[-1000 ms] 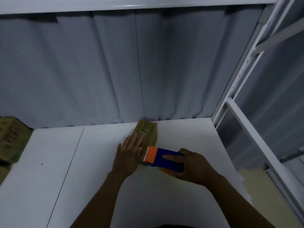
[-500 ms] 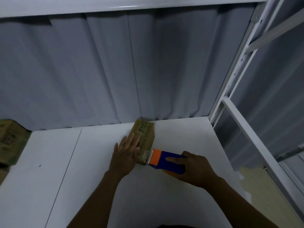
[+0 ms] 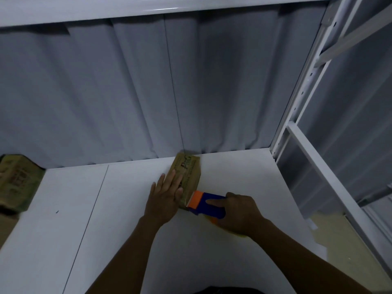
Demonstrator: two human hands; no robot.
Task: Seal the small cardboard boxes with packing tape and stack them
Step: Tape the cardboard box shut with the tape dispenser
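A small brown cardboard box (image 3: 189, 168) lies flat on the white table (image 3: 106, 209), its far end against the grey curtain. My left hand (image 3: 165, 196) presses flat on the box's left near part, fingers straight. My right hand (image 3: 237, 211) grips a blue and orange tape dispenser (image 3: 206, 201), index finger laid along its top. The dispenser's orange front touches the box's near right corner. A yellow tape roll shows partly under my right hand.
More brown cardboard boxes (image 3: 18, 183) sit at the table's left edge. A grey curtain (image 3: 148, 92) closes the back. A white metal rack frame (image 3: 314, 145) borders the right side, with floor below it. A seam runs down the tabletop left of my arm.
The tape dispenser in my right hand has slid back toward me along the box, from its middle to its near corner. My left hand stays pressed on the box.
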